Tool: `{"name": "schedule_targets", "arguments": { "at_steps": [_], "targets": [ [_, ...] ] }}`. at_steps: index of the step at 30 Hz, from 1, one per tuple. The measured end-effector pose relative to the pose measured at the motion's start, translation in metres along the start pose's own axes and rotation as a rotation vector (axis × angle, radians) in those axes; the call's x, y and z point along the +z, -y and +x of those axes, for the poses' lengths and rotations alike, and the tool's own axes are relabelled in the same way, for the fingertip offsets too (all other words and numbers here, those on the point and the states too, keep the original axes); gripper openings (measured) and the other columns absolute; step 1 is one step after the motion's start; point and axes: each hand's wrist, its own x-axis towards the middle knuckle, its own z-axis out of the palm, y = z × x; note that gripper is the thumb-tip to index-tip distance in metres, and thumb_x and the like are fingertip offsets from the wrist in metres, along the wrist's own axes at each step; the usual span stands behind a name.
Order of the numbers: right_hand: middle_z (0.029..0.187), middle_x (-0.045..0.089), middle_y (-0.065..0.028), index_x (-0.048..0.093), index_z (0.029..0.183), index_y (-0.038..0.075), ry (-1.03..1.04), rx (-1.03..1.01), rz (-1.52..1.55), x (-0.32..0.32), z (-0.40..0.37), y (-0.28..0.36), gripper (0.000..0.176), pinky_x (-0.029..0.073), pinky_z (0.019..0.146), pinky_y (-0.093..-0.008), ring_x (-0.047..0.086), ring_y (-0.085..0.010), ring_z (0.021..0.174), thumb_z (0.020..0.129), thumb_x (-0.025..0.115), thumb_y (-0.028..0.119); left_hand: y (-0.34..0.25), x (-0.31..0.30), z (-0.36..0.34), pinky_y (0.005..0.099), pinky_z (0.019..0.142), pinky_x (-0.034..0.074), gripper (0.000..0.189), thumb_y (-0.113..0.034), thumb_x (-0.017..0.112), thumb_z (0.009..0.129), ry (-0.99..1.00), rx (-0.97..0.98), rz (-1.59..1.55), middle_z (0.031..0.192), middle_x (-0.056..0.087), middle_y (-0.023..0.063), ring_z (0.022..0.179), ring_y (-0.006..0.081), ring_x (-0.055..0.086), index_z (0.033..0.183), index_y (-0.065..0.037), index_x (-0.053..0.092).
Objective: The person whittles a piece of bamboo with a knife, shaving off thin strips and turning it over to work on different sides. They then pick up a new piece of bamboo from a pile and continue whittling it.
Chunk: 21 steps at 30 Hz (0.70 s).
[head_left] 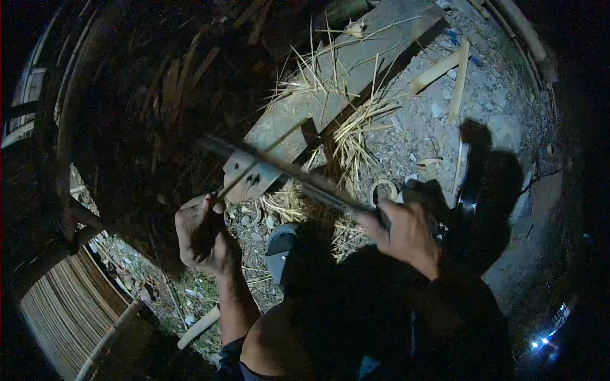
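Note:
My right hand [406, 235] is closed around the handle of a long knife [305, 180]. Its blade, smeared by motion, reaches up and left over the near end of a wooden plank [368, 60]. To the left, my left hand [204, 235] pinches the lower end of a thin strip [232, 185], which looks like split bamboo. The strip slants up and right, and the blade overlaps it in this view. Thin pale slivers [356, 140] lie on the plank and in a heap beside its right edge.
Stony ground [489, 95] spreads to the right, with pale bamboo pieces [438, 68] and a ring-shaped curl [383, 190] on it. A sandalled foot [279, 251] stands below the plank. Slatted panel [76, 311] at lower left; dark heap of sticks [171, 95] at upper left.

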Motion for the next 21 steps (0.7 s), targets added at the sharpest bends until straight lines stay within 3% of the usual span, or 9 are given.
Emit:
{"name": "schedule_targets", "arguments": {
  "at_steps": [1,2,3,5,6,10,12,15,21],
  "targets": [
    [0.06,0.058,-0.02,0.058,0.076,0.001,0.081,0.209,-0.05,0.0,0.006,-0.008,0.05,0.049,0.058,-0.0455,0.061,-0.0414,0.059,0.088,0.065,0.049,0.0,-0.002,0.001,0.032,0.064,0.054,0.009,0.011,0.061,0.086,0.027,0.022,0.057,0.095,0.062,0.0173,0.08,0.0206,0.06,0.095,0.01,0.063],
    [0.06,0.057,-0.0222,0.059,0.077,0.001,0.08,0.237,-0.043,0.002,0.01,-0.014,0.049,0.049,0.056,-0.0466,0.06,-0.0433,0.058,0.089,0.064,0.048,0.0,-0.003,0.002,0.032,0.064,0.054,0.01,0.012,0.061,0.085,0.048,0.045,0.12,0.095,0.062,0.0173,0.08,0.0208,0.06,0.095,0.01,0.063],
    [0.06,0.057,-0.0222,0.059,0.077,0.001,0.081,0.224,-0.049,0.001,0.009,-0.014,0.049,0.049,0.056,-0.0466,0.06,-0.0433,0.058,0.089,0.064,0.048,0.001,-0.003,0.002,0.032,0.064,0.054,0.01,0.012,0.061,0.085,0.034,0.05,0.123,0.095,0.062,0.0173,0.08,0.0208,0.06,0.095,0.01,0.063],
    [0.05,0.049,-0.0154,0.061,0.075,-0.002,0.008,0.037,-0.111,0.001,-0.006,-0.009,0.049,0.04,0.042,-0.0397,0.049,-0.0253,0.041,0.094,0.06,0.044,0.0,-0.002,0.0,0.0321,0.067,0.055,0.011,0.013,0.06,0.085,-0.003,-0.05,0.057,0.094,0.062,0.0169,0.081,0.0213,0.061,0.095,0.01,0.063],
    [0.05,0.049,-0.0154,0.061,0.075,-0.002,0.003,0.033,-0.115,0.006,-0.006,-0.017,0.049,0.04,0.042,-0.0397,0.049,-0.0253,0.041,0.094,0.06,0.044,0.005,-0.001,-0.004,0.0325,0.069,0.055,0.013,0.012,0.06,0.086,-0.076,-0.066,-0.044,0.092,0.062,0.017,0.079,0.0216,0.061,0.097,0.008,0.063],
    [0.053,0.051,-0.0189,0.066,0.083,-0.003,-0.14,0.101,-0.124,0.018,0.0,-0.056,0.049,0.043,0.048,-0.0432,0.051,-0.0305,0.045,0.094,0.059,0.044,0.001,-0.003,0.007,0.0305,0.072,0.053,0.011,0.007,0.062,0.088,-0.017,0.043,-0.075,0.091,0.063,0.0138,0.079,0.0195,0.062,0.099,0.006,0.065],
    [0.063,0.059,-0.0253,0.068,0.096,-0.002,-0.157,0.153,-0.201,0.021,-0.001,-0.064,0.048,0.047,0.058,-0.0476,0.06,-0.0405,0.058,0.094,0.058,0.044,-0.015,-0.004,0.013,0.028,0.072,0.051,0.01,0.002,0.064,0.09,0.023,-0.086,0.336,0.091,0.065,0.0111,0.082,0.0155,0.062,0.099,0.004,0.066],
    [0.069,0.061,-0.0261,0.069,0.096,-0.001,-0.087,0.229,-0.223,0.015,-0.006,-0.053,0.047,0.048,0.06,-0.0486,0.061,-0.0445,0.064,0.094,0.058,0.044,-0.002,-0.023,0.02,0.0261,0.073,0.05,0.01,-0.002,0.065,0.091,0.057,-0.148,0.426,0.09,0.066,0.0084,0.082,0.012,0.062,0.099,0.003,0.067],
    [0.064,0.057,-0.026,0.061,0.078,-0.002,-0.233,0.108,-0.22,0.033,-0.009,-0.063,0.045,0.044,0.057,-0.0502,0.056,-0.0482,0.063,0.093,0.06,0.04,0.013,-0.027,0.072,0.0272,0.086,0.049,0.02,-0.015,0.067,0.092,-0.17,-0.298,0.275,0.102,0.068,0.0066,0.092,0.0119,0.061,0.103,0.002,0.068]
  ]
}}
